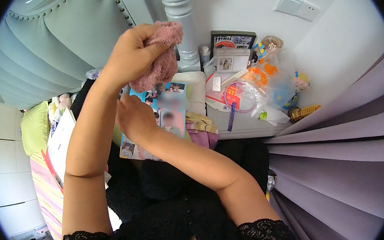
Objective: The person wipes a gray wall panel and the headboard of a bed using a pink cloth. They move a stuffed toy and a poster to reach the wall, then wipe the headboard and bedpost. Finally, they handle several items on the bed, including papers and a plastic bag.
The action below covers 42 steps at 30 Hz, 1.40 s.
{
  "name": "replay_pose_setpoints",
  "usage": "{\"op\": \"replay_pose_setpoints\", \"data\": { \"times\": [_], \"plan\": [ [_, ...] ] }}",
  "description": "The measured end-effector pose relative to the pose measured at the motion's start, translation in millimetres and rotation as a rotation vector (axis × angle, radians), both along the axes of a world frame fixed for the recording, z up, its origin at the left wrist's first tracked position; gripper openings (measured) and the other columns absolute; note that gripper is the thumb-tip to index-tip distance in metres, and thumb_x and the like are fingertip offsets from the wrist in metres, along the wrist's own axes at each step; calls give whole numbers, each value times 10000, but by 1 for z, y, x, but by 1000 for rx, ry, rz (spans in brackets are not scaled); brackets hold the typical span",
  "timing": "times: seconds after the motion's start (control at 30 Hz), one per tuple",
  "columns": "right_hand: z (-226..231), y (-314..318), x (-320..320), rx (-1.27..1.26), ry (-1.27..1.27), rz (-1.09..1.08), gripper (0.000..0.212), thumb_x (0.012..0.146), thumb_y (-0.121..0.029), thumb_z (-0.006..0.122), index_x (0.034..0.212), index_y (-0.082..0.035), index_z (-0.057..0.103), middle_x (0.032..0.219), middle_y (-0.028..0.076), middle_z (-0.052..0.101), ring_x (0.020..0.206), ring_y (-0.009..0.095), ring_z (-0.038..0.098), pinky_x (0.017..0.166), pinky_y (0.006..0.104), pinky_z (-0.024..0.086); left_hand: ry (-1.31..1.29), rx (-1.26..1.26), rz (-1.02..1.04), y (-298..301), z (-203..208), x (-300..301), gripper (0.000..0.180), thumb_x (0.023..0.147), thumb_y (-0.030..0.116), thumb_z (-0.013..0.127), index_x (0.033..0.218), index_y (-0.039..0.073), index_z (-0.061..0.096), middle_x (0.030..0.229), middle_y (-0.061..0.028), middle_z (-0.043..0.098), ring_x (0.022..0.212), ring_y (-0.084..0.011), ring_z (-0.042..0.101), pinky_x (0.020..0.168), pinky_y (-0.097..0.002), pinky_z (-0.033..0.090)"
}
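My left hand (133, 55) is raised, its fingers closed around a fuzzy pink cloth (160, 63) that hangs down in folds. Lower down, my right hand (137, 120) is curled closed at the left side of a blue and pink sheet covered with photos (173, 122). Its fingertips are partly behind my left forearm, so what they grip cannot be made out. The sheet lies tilted in front of me, and the cloth covers part of its upper edge.
A padded pale headboard (77, 33) and a turned bedpost (177, 13) stand behind. On a white ledge to the right are picture frames (233, 42), a clear plastic bag (272, 88) and a purple ruler (231, 117). Grey-purple curtains (336, 168) hang at right; a green cushion (35, 127) is left.
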State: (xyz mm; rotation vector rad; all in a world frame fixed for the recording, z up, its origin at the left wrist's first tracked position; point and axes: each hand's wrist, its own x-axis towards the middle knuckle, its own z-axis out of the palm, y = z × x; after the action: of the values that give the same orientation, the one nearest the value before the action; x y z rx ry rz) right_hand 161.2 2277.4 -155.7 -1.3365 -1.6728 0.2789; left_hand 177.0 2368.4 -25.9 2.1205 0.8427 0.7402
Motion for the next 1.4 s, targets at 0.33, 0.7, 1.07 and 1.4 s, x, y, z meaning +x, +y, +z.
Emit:
{"op": "replay_pose_setpoints", "data": {
  "times": [0.33,0.7,1.07,1.4],
  "plan": [
    [-92,-54,-45,-236,-556,291,177,747,-211,635,817,-67,712,862,65,516,822,261,511,610,358,425,-6,-67,3,-6,4,-13,235,876,80,599,1078,-35,628,950,-51,649,875,-112,581,781,-257,465],
    [-122,-28,73,-447,31,-260,671,725,-375,739,1239,-67,436,1211,248,469,1137,422,467,874,547,384,-96,-334,-10,3,-28,4,244,888,83,593,1092,-47,625,954,-58,658,850,-113,598,767,-261,483],
    [-182,-2,137,-279,279,-432,343,832,-288,660,1031,-10,627,1099,201,594,1004,410,566,864,461,451,-282,-537,132,-9,-68,28,216,868,66,608,1043,-56,641,902,-55,656,805,-108,592,726,-254,477],
    [-210,59,245,-940,33,-710,512,806,-342,709,1133,-43,451,1078,249,593,955,415,639,771,479,539,-526,-979,339,-65,-169,55,206,915,81,599,1090,-25,624,971,-77,665,820,-137,628,718,-272,512]
  ]
}}
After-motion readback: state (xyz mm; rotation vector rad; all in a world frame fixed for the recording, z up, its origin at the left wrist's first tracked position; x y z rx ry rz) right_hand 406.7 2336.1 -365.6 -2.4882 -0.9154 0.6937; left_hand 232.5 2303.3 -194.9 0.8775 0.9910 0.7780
